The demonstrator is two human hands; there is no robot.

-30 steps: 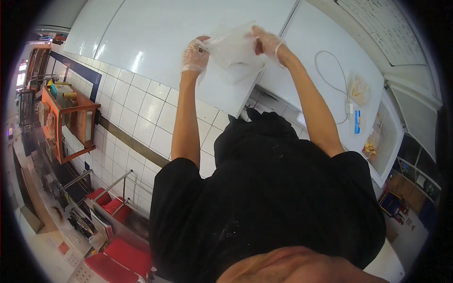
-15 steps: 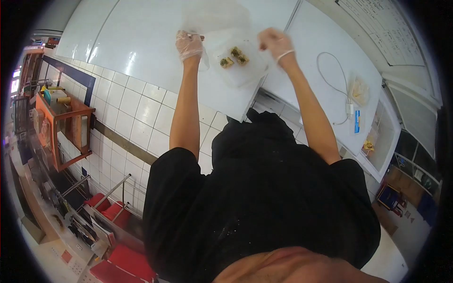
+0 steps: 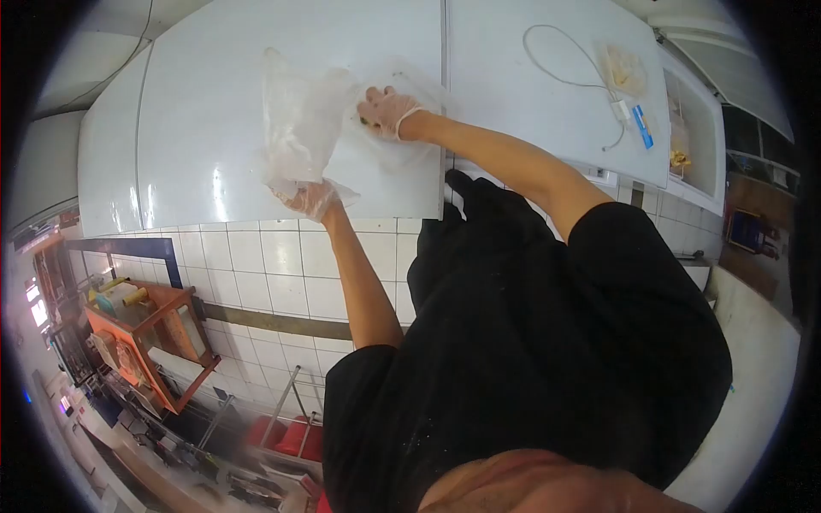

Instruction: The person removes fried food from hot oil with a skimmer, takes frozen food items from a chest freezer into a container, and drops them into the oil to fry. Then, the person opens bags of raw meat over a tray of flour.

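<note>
"While my left hand (image 3: 312,202) clutches the plastic bag (image 3: 297,120), which way does it stretch?"

"Outward from that hand, lengthwise, left of my right hand (image 3: 389,112). The greenish piece (image 3: 365,122) sits under the right fingers, over the worktop (image 3: 209,103); whether they grip it, I cannot tell."

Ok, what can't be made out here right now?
All in the head view:
- Food: mostly hidden by the right hand; count and grip unclear.
- Left hand: blurred and wrapped in plastic, so how its fingers pinch the clear bag is unclear.
- Blue packet: print too small.
- Pale bag: contents blurred behind plastic.
- Red seats: blurred, partly behind metal bars.
</note>
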